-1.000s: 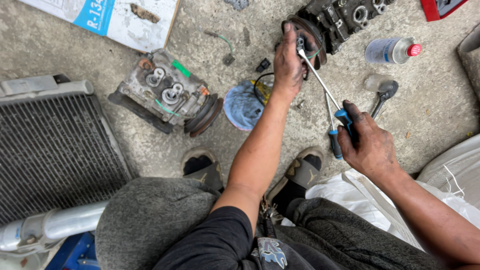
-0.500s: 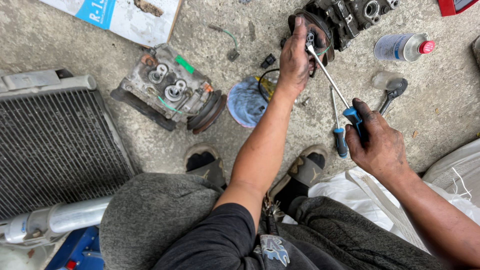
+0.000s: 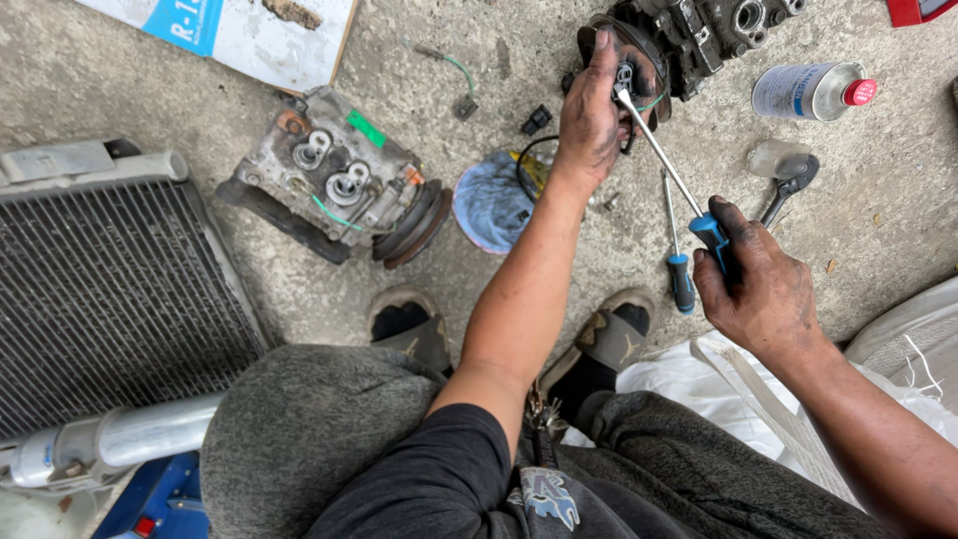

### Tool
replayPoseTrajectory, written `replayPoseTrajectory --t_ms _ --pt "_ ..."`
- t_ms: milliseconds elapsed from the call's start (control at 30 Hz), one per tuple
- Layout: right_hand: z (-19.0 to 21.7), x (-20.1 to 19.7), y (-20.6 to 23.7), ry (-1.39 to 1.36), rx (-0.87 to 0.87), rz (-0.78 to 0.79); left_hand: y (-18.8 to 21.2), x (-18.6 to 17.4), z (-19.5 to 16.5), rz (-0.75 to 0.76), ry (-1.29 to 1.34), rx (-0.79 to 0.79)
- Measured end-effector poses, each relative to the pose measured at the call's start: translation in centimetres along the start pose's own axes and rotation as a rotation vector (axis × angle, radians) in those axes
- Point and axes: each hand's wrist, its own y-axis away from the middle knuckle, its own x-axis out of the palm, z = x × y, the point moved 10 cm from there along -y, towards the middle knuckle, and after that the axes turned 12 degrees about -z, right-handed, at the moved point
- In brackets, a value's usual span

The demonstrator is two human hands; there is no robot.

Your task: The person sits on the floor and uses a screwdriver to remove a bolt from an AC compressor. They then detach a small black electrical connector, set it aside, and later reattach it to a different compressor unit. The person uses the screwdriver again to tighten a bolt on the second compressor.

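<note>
My left hand [image 3: 591, 115] rests on the front pulley of a dark compressor [image 3: 699, 35] lying on the concrete at the top, fingers stretched over its round face. My right hand [image 3: 763, 289] grips the blue handle of a long screwdriver [image 3: 667, 160], whose tip reaches the pulley centre beside my left fingers. A second blue-handled screwdriver [image 3: 679, 255] lies on the ground just left of my right hand.
Another grey compressor [image 3: 334, 185] lies at centre left, with a blue round lid [image 3: 491, 203] beside it. A finned radiator [image 3: 100, 299] fills the left side. A small can with a red cap [image 3: 813, 90], a ratchet handle [image 3: 788, 185], a cardboard box [image 3: 239, 30] and white sacks [image 3: 898, 349] surround me.
The view has shifted slightly. My right hand has edged the screwdriver a little toward the pulley; my left hand stays on the compressor's face.
</note>
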Motion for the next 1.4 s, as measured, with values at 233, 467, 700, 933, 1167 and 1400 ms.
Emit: replayPoseTrajectory --t_ms 233,467,700,933,1167,1400 --pt "-0.7 0.7 -0.1 0.029 0.019 0.034 -0.1 -0.3 0.2 -0.004 -0.017 -0.004" --pt "-0.7 0.9 -0.2 0.03 -0.009 0.026 -0.1 -0.4 0.1 0.0 0.065 0.007" --pt "-1.3 0.6 -0.2 0.019 0.029 0.026 -0.2 -0.4 0.6 -0.042 0.057 -0.027" --pt "-1.5 0.4 -0.6 -0.006 0.082 0.044 -0.6 -0.1 1.1 -0.027 0.043 -0.02" --pt "-1.1 0.0 -1.1 -0.207 0.201 0.087 -1.1 0.0 0.4 -0.074 -0.028 0.054" --pt "-0.2 1.2 -2.1 -0.224 0.191 0.072 -1.3 -0.1 -0.5 -0.285 0.042 0.173"
